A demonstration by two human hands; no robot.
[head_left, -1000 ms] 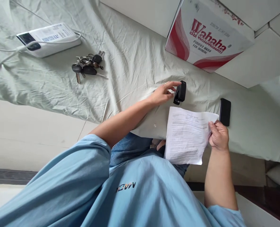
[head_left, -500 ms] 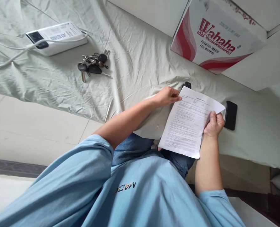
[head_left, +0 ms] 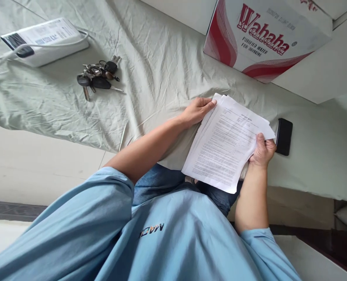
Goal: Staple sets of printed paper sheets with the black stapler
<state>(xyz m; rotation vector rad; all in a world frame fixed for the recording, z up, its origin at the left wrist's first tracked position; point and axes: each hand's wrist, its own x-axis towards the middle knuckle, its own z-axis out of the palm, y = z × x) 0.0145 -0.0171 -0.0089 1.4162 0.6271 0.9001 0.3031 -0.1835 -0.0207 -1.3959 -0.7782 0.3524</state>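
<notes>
A few printed paper sheets [head_left: 223,144] are held over my lap, slightly fanned so that edges of lower sheets show along the left and top. Dense lines of text face up; they are too small to read. My left hand [head_left: 199,111] pinches the upper left corner with the thumb on top. On the right edge my right hand [head_left: 261,150] grips the sheets, thumb over the page and fingers hidden beneath. Just right of that hand lies a black phone [head_left: 284,136] on the green cloth.
A wrinkled pale green cloth [head_left: 150,58] covers the surface in front of me. On it lie a key bunch [head_left: 98,76] and a white box-shaped device [head_left: 47,41] with a white cable. A Wahaha water carton [head_left: 264,43] stands at the back right.
The sheets have spread, so lower edges now show where one page appeared before. Both hands and the papers sit slightly further left and up in view. The small black object behind is mostly covered.
</notes>
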